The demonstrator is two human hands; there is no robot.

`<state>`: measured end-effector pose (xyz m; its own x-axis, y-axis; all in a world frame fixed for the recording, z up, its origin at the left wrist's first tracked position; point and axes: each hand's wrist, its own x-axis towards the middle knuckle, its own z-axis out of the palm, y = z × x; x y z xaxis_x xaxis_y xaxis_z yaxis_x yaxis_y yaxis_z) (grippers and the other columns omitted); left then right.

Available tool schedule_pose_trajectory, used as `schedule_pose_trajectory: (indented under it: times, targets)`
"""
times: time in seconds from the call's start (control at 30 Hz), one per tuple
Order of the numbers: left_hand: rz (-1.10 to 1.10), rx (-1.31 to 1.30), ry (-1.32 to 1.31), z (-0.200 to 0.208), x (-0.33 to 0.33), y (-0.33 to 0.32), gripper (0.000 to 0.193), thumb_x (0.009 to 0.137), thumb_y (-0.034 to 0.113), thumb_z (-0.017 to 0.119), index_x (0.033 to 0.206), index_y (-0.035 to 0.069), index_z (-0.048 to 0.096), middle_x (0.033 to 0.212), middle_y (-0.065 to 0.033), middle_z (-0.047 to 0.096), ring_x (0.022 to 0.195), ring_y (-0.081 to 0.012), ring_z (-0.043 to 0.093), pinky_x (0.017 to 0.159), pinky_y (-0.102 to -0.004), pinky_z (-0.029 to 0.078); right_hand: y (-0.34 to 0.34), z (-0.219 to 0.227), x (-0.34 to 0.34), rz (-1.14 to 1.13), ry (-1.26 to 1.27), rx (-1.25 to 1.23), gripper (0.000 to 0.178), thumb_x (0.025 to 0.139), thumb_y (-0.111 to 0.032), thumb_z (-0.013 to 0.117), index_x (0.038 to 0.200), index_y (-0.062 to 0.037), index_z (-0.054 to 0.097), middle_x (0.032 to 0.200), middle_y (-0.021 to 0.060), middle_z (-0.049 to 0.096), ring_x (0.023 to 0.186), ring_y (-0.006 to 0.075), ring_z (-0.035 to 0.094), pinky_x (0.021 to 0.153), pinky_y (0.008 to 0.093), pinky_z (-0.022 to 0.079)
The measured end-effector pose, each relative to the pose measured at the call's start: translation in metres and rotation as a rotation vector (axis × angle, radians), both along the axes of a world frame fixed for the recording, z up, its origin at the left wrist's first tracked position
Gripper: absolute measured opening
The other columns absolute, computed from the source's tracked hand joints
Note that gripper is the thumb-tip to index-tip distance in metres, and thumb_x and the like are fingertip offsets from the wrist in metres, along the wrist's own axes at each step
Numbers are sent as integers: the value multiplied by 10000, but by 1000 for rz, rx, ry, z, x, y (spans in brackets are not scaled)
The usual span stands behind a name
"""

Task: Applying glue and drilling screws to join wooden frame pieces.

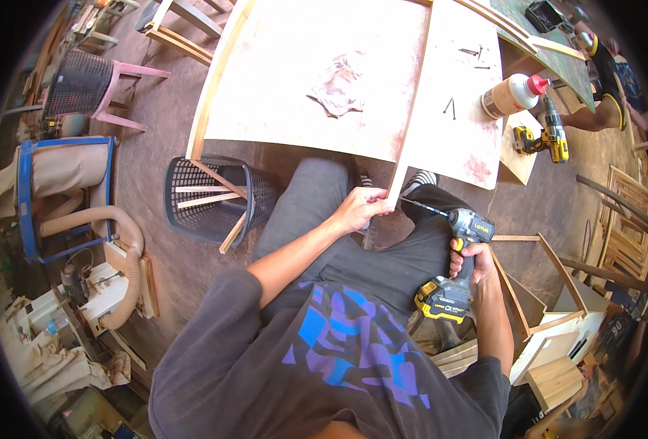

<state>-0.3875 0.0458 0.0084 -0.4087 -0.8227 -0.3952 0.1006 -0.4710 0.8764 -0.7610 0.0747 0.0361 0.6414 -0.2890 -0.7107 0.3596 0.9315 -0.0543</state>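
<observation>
Both hands are busy at the near edge of a pale plywood panel (317, 80). Left hand (359, 210) is pinched closed on the lower end of a thin wooden strip (412, 117) that runs up across the panel, holding it at the panel's edge just above the knees. Right hand (472, 260) is wrapped tight around the grip of a grey and yellow cordless driver (452, 263), whose long bit angles up and left toward the strip's end, close to the left fingers.

To do this well, I judge the bit should meet the strip squarely, the left fingers staying clear of the tip and the strip kept flush against the panel.

That strip is slim, straight and light-coloured, standing on edge like a divider. Farther up the panel lie a crumpled rag (336, 84), loose dark screws (450, 108), and a glue bottle with a red cap (513, 94). A second drill (547, 139) rests beyond, and a black mesh bin (211, 197) of offcuts stands at the left.
</observation>
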Motion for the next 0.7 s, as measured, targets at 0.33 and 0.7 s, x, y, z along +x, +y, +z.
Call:
schedule_pose_trajectory:
  times: [0.33,0.7]
  targets:
    - [-5,-33,-54,-3,-1,1,448,973,323,698,1210,-57,678,1027,-80,734,943,-122,672,874,-284,530,-2,-1,13,26,42,-74,359,719,-127,657,1067,-39,648,679,110,594,581,255,589,606,436,520]
    - [43,-10,5,-4,-3,5,429,975,322,700,1196,-45,681,1008,-72,731,917,-111,662,850,-277,526,0,-2,14,9,33,-103,352,732,-140,642,1069,-40,645,707,120,615,593,262,596,607,438,520]
